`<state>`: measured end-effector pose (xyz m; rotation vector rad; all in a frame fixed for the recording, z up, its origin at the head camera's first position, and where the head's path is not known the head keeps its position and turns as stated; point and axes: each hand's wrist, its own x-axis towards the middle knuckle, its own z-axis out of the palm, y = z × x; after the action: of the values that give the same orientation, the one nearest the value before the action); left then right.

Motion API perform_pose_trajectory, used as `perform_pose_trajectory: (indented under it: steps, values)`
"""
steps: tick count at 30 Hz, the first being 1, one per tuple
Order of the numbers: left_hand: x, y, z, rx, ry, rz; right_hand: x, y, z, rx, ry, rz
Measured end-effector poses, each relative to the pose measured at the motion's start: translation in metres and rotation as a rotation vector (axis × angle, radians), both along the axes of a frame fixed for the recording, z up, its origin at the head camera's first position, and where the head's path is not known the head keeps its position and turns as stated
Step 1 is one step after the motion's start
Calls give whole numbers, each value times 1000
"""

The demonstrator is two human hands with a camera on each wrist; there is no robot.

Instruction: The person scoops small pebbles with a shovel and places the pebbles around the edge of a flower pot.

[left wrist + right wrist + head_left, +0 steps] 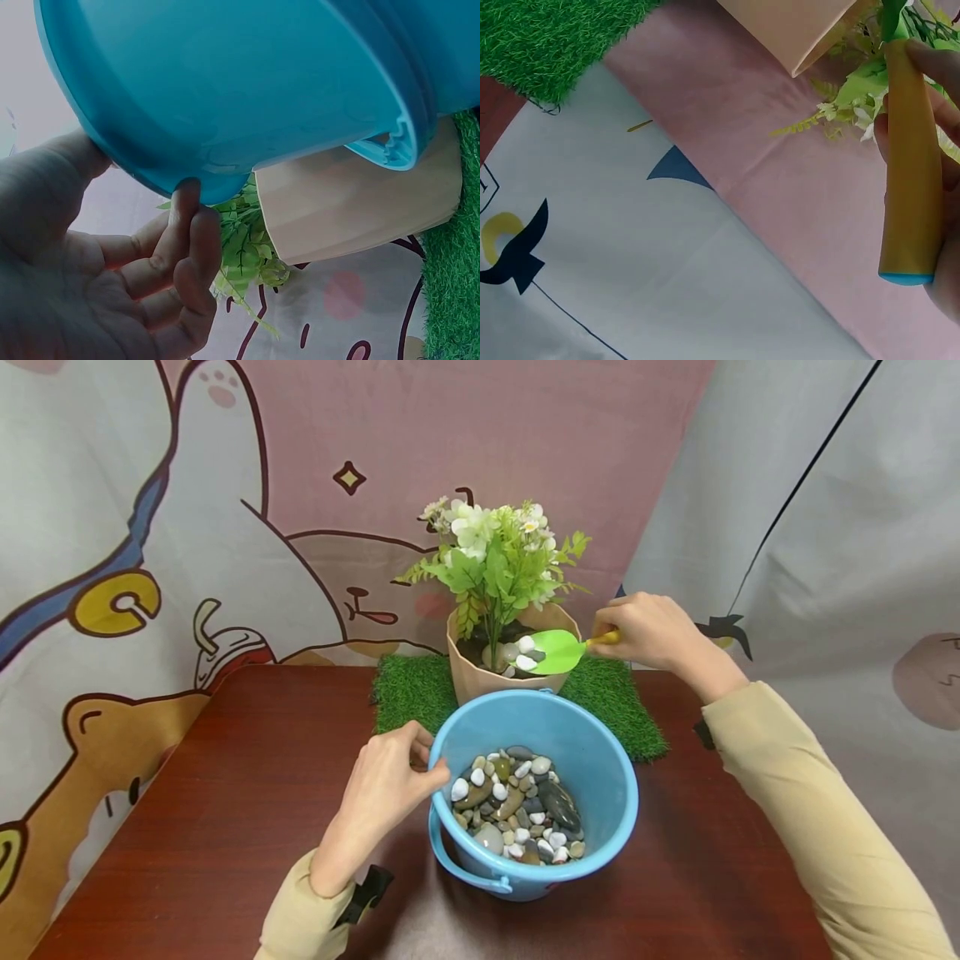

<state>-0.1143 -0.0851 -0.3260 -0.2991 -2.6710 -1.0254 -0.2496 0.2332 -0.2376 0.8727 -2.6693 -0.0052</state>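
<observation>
My right hand (643, 625) grips the yellow handle (913, 172) of a small green shovel (561, 652). The shovel's blade lies over the opening of a beige flowerpot (480, 683), with several white and grey pebbles at its tip. White artificial flowers with green leaves (495, 560) stand upright in the pot. With thumb and fingers, my left hand (386, 777) pinches the left rim of a blue bucket (611, 760), also close up in the left wrist view (225, 90). Wet pebbles (517, 810), white, grey and brown, cover the bucket's bottom.
The pot stands on a green artificial grass mat (416, 692) at the back of a dark red-brown table (285, 793), directly behind the bucket. The bucket's handle (461, 870) hangs down at its front left. A cartoon-printed cloth (585, 435) hangs behind the table.
</observation>
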Motion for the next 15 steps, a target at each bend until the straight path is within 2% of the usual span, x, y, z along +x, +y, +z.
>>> perform_pose_trajectory:
  steps: [7,15]
  values:
    - [0,0,0,5,-8,-2,-2,-10,-2,93,102,69]
    - [0,0,0,10,-5,-2,-1,-15,-4,140,253,160]
